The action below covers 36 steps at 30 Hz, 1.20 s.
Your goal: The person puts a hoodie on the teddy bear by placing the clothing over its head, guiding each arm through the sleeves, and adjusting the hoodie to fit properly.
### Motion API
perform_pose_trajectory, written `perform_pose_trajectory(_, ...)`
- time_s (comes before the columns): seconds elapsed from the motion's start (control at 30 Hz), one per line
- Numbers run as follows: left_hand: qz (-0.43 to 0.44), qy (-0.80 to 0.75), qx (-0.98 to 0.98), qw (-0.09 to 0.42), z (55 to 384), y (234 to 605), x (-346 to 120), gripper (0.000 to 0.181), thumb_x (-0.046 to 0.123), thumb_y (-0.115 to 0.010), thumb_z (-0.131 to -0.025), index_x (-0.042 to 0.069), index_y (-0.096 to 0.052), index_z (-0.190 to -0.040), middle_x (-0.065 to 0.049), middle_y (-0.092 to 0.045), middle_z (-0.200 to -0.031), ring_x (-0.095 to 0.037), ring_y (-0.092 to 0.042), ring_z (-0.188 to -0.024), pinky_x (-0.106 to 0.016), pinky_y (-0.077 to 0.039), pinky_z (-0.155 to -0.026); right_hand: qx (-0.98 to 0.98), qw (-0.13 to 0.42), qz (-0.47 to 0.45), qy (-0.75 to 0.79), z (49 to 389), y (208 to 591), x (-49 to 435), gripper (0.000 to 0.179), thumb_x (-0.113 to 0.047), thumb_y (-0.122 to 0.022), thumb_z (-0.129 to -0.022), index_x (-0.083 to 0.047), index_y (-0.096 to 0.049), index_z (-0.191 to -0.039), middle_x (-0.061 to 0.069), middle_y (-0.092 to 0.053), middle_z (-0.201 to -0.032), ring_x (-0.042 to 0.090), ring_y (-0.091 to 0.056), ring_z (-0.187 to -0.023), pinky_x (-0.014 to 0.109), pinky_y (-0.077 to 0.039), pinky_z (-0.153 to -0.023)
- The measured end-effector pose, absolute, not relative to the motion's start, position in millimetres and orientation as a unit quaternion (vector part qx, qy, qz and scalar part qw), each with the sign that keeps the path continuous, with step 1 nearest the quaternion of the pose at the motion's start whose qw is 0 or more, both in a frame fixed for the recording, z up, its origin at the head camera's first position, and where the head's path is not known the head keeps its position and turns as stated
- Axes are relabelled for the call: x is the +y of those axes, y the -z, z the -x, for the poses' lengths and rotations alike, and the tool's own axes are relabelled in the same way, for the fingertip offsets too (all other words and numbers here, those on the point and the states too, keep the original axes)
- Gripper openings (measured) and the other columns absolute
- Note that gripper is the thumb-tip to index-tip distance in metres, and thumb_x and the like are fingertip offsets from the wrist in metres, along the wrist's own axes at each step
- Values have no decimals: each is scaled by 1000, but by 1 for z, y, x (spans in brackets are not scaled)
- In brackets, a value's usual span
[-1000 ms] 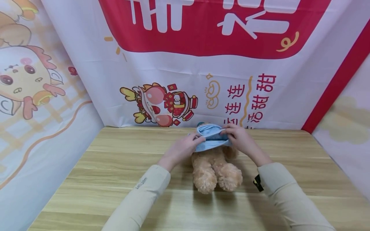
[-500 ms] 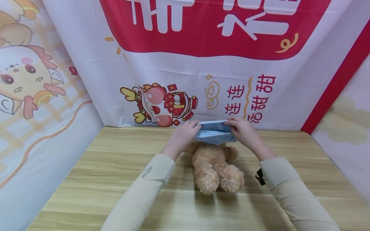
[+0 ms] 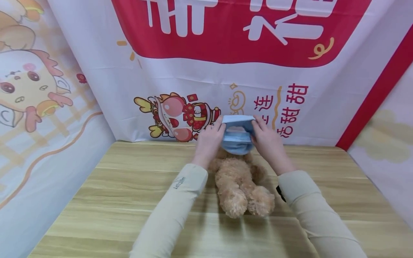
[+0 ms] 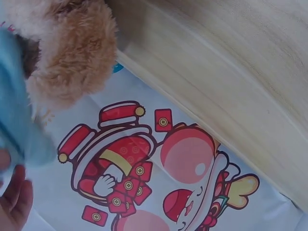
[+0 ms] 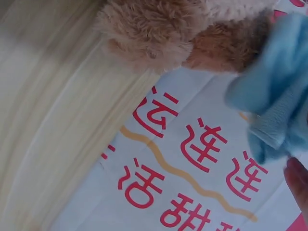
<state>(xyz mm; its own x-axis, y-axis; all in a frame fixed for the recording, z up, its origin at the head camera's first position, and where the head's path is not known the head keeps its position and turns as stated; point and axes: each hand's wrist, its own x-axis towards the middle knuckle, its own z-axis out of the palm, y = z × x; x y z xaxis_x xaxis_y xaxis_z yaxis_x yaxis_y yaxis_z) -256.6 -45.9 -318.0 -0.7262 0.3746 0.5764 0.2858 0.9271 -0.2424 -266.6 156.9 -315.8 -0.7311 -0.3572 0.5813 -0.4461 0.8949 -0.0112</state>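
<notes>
A curly brown plush toy [image 3: 237, 182] lies on its back on the table, feet toward me. A small light-blue cloth garment [image 3: 238, 147] is held up over its head end, hiding most of the head. My left hand [image 3: 209, 141] pinches the garment's left edge, and my right hand [image 3: 267, 141] pinches the right edge, stretching the opening between them. In the left wrist view, fingertips [image 4: 21, 197] show beside the blurred blue cloth. Soft folds of the garment [image 5: 276, 91] hang by the toy's fur [image 5: 154, 38] in the right wrist view.
The wood-grain table [image 3: 106, 200] ends at a white printed cloth backdrop [image 3: 180, 71] right behind the toy. A second printed cloth [image 3: 64, 150] borders the left side. Another pale cloth wall [image 3: 387, 150] stands to the right.
Both hands have lifted the garment up and away from the toy's body toward the backdrop, uncovering its torso and arms. The opening is now spread between the hands.
</notes>
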Motion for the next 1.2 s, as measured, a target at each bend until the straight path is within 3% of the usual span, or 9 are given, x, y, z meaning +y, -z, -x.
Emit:
perform_pose_trajectory(0.17, 151, -94, -912, 369, 261, 325, -41, 32, 10, -55, -96, 16, -58, -127, -2, -44, -147, -21, -65, -89, -29, -57, -68, -914, 354, -192, -44, 271, 321, 151, 47, -14, -70, -86, 4, -53, -127, 17, -49, -137, 38, -62, -81, 45, -53, -61)
perform_pose_trajectory(0.4, 137, -88, -910, 381, 260, 343, -37, 28, 7, -51, -97, 15, -59, -122, -3, -49, -143, -18, -63, -66, -27, -51, -53, -938, 308, -153, -44, 273, 339, 145, 47, -14, -65, -90, 5, -49, -130, 20, -48, -138, 37, -62, -79, 45, -53, -57)
perform_pose_trajectory(0.5, 134, -46, -927, 347, 258, 350, -36, 31, 5, -46, -97, 14, -57, -125, -7, -49, -144, -19, -60, -59, -28, -48, -48, -941, 298, -147, -70, 271, 352, 142, 44, -11, -62, -91, 5, -48, -130, 22, -50, -133, 38, -63, -77, 47, -54, -58)
perform_pose_trajectory(0.7, 128, 51, -967, 215, 256, 364, -35, 46, -4, -42, -96, 14, -46, -138, -14, -39, -151, -22, -58, -55, -33, -48, -48, -935, 294, -130, -149, 266, 371, 136, 38, -6, -56, -93, 5, -45, -128, 24, -54, -117, 40, -61, -72, 48, -51, -53)
perform_pose_trajectory(0.83, 128, 107, -972, 165, 258, 364, -35, 48, -6, -38, -98, 12, -41, -142, -16, -35, -153, -27, -63, -62, -36, -52, -55, -941, 263, -132, -169, 268, 372, 133, 39, -5, -51, -95, 8, -42, -131, 26, -52, -121, 40, -61, -87, 48, -54, -63)
perform_pose_trajectory(0.93, 116, 182, -968, 126, 263, 356, -34, 50, -6, -40, -98, 10, -35, -145, -17, -34, -153, -33, -67, -94, -42, -57, -74, -944, 227, -147, -189, 272, 367, 132, 41, -3, -47, -96, 9, -39, -134, 28, -50, -126, 42, -58, -104, 50, -54, -78)
perform_pose_trajectory(1.03, 101, 252, -957, 105, 267, 345, -33, 53, -5, -46, -95, 8, -33, -145, -18, -35, -151, -35, -55, -122, -46, -52, -92, -948, 179, -162, -207, 278, 357, 131, 44, -1, -45, -96, 10, -34, -138, 30, -46, -131, 43, -53, -117, 52, -49, -93)
perform_pose_trajectory(1.1, 99, 272, -950, 115, 269, 339, -32, 58, -6, -49, -93, 9, -31, -146, -15, -34, -153, -36, -55, -121, -46, -51, -94, -949, 160, -166, -214, 280, 351, 131, 47, 0, -45, -96, 10, -31, -140, 32, -44, -134, 44, -50, -121, 53, -45, -99)
perform_pose_trajectory(1.2, 125, 221, -948, 190, 269, 335, -30, 63, -9, -48, -92, 11, -30, -149, -12, -31, -155, -33, -66, -96, -40, -56, -78, -943, 191, -154, -224, 282, 343, 130, 47, -1, -47, -96, 9, -31, -139, 31, -42, -137, 46, -52, -117, 54, -47, -96)
